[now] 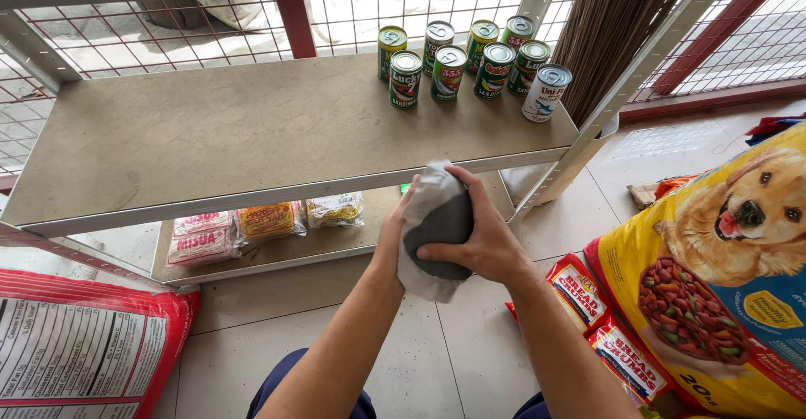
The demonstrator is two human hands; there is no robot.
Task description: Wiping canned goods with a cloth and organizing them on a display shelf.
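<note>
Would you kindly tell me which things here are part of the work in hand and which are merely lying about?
In hand:
- grey cloth, gripped by left hand and right hand
- shelf board right in front of the hands

Lying about:
- cans at the shelf's back right
- noodle packets on the lower shelf
- yellow pet food bag
- red sack

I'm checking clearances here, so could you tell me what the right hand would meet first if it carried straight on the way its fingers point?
The right hand points left, fingers across the grey cloth, already touching. Past it lies the left hand.
</note>
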